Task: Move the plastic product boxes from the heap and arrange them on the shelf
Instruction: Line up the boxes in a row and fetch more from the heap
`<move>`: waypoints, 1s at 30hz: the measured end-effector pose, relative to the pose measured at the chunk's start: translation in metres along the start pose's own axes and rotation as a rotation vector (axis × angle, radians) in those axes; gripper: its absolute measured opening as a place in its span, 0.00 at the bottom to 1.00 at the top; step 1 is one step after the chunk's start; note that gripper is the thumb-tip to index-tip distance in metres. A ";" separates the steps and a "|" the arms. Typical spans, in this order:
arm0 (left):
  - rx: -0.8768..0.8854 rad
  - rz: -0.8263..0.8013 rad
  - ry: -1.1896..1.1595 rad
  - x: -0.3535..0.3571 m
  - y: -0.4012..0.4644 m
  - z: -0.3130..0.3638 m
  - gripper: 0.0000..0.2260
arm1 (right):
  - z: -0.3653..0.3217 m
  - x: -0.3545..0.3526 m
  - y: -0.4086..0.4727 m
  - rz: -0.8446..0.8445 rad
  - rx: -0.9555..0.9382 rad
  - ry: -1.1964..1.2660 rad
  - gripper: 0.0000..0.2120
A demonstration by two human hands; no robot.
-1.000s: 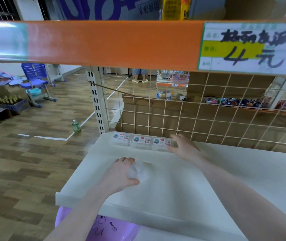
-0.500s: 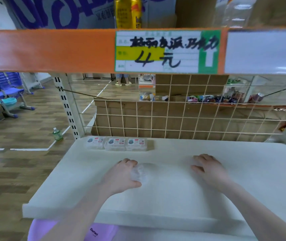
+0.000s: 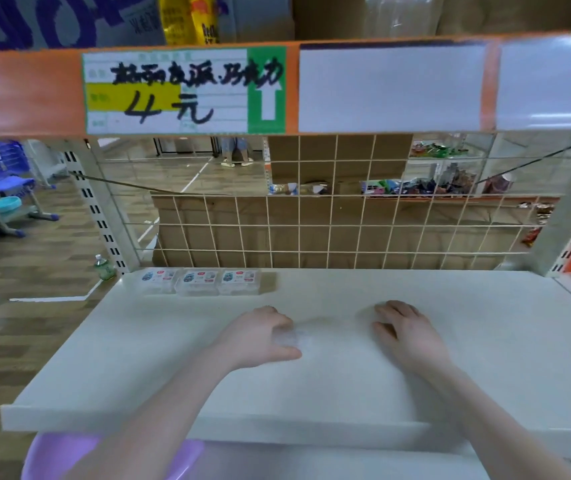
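A clear plastic box (image 3: 296,336) is gripped by the left hand (image 3: 260,336) on the white shelf (image 3: 173,358); the right hand (image 3: 407,332) is rested there, fingers relaxed. "4元" is handwritten on the white-and-yellow price label (image 3: 183,90).

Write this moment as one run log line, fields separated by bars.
left hand: grips clear box | right hand: free | shelf: three boxes at back

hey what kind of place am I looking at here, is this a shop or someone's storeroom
Most likely a small retail shop. A handwritten price tag sits on the orange shelf rail, three plastic product boxes are lined up on the white shelf, and packaged snacks fill another rack behind the wire grid.
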State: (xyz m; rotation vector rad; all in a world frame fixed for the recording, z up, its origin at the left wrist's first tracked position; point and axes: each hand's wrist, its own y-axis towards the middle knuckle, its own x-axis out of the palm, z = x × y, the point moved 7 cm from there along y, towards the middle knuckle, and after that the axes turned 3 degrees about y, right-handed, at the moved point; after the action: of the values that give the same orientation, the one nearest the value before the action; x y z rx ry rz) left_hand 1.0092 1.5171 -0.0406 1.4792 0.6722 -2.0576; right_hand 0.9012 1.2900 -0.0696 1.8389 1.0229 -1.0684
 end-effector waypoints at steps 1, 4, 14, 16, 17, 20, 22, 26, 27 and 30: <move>0.018 -0.030 -0.021 -0.001 0.001 0.002 0.21 | 0.001 0.000 0.000 0.011 0.000 0.009 0.16; -0.010 -0.084 -0.186 -0.003 0.001 0.005 0.11 | 0.002 0.000 -0.001 0.026 -0.006 0.016 0.16; -0.142 0.048 -0.348 -0.016 0.014 0.003 0.14 | 0.005 0.002 0.000 0.044 -0.034 0.028 0.14; -0.160 0.062 -0.310 -0.012 0.016 0.001 0.14 | 0.006 0.002 0.000 0.044 -0.026 0.026 0.15; -0.157 0.064 -0.276 -0.009 0.017 0.002 0.12 | 0.006 0.003 0.000 0.045 -0.023 0.027 0.15; -0.138 0.062 -0.148 0.002 0.017 0.001 0.07 | 0.005 0.003 0.001 0.046 -0.017 0.035 0.16; -0.131 0.066 -0.121 0.007 0.015 -0.002 0.12 | 0.006 0.003 0.001 0.047 -0.012 0.034 0.17; -0.106 0.042 -0.068 0.008 0.011 -0.004 0.13 | 0.007 0.004 0.002 0.048 -0.006 0.031 0.17; -0.094 0.012 -0.050 0.007 0.010 -0.004 0.13 | 0.007 0.004 0.002 0.047 -0.008 0.032 0.16; -0.040 -0.115 -0.027 0.001 0.007 -0.008 0.25 | 0.008 0.005 0.002 0.041 -0.003 0.036 0.17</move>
State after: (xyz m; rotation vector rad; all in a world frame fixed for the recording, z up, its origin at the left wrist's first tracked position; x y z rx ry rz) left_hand 1.0186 1.5169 -0.0445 1.4179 0.7995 -2.1329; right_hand 0.9024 1.2834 -0.0765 1.8751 1.0029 -1.0126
